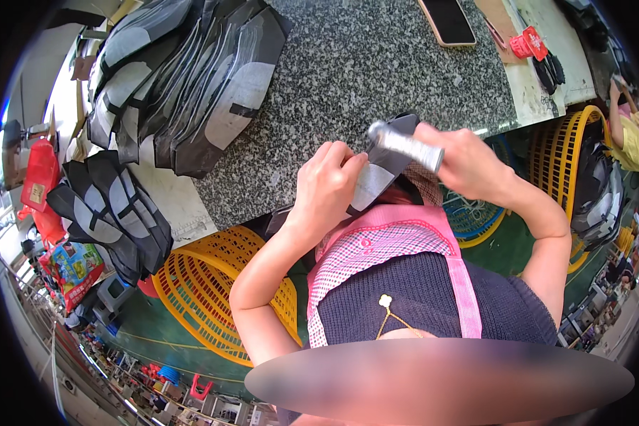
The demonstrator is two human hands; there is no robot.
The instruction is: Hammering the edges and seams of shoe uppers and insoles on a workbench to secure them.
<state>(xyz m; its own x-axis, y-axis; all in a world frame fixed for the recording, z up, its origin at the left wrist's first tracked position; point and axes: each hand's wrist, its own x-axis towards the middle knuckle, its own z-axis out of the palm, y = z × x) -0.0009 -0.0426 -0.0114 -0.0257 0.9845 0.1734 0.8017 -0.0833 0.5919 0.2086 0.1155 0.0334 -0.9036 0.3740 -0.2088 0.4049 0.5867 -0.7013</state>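
Note:
At the near edge of the granite tabletop (383,64), my left hand (326,181) pinches a black fabric piece with a light grey patch (373,186). It looks like a shoe-upper piece, and part of it hangs over the edge toward my apron. My right hand (472,163) is closed round a silvery metal hammer (410,148), slightly blurred, whose head lies over the far end of that piece. Whether the hammer touches the fabric I cannot tell; its handle is hidden in my fist.
Similar pieces form a large stack (213,92) at the far left and a smaller bundle (110,213) nearer. A phone (449,23) and a red roll (529,44) lie far right. Yellow baskets (184,312) stand below; another person (632,138) is at the right.

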